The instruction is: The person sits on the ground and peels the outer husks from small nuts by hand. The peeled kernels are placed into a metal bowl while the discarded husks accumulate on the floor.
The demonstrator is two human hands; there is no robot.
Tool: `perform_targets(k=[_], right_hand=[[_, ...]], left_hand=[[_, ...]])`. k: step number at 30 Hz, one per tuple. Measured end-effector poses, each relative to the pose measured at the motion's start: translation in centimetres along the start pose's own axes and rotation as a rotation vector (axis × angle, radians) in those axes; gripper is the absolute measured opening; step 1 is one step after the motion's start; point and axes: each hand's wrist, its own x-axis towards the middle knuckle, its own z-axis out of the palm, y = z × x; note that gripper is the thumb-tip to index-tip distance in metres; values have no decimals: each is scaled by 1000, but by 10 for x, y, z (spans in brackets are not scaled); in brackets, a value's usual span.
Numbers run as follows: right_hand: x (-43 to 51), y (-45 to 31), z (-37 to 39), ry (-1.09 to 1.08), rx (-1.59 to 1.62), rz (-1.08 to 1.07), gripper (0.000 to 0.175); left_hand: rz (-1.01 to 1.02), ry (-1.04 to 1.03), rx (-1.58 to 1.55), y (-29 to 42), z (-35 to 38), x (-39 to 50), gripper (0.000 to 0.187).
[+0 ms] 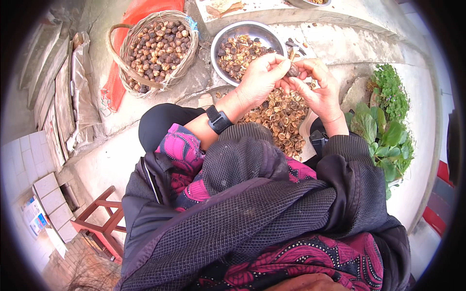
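My left hand (260,75), with a dark watch on its wrist, and my right hand (321,85) meet in front of me. Between their fingertips is a dark brown walnut (293,70), partly covered by the fingers. Just beyond it shows a small tool (292,54) with a tan shaft and a dark metal end; whether a hand grips it I cannot tell. Behind my left hand stands a metal basin (215,54) of walnut kernels and broken pieces (233,54). Below both hands, a heap of walnut shells (282,122) covers the ground between my legs.
A wicker basket (122,67) full of whole walnuts stands at the far left, partly on a red mesh sack (115,85). Leafy plants (387,134) grow at the right. A concrete step (335,42) runs behind the basin. Wooden boards (60,105) and a red stool (103,222) are at left.
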Motion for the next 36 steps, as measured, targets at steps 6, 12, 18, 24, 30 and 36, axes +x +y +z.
perform_targets(k=[6, 12, 18, 24, 30, 36], right_hand=[[1, -9, -1, 59, 167, 26, 34], [4, -14, -6, 0, -52, -74, 39], [3, -13, -7, 11, -92, -120, 41], [2, -11, -4, 9, 6, -73, 43], [-1, -9, -6, -47, 40, -18, 43], [-2, -7, 0, -39, -57, -90, 39]], left_hand=[[110, -19, 108, 10, 2, -5, 26], [161, -23, 204, 12, 4, -7, 29], [-31, -95, 88, 15, -4, -6, 31], [67, -28, 107, 12, -1, -6, 28], [50, -41, 96, 12, -2, -6, 27], [-115, -20, 32, 11, -8, -5, 27]])
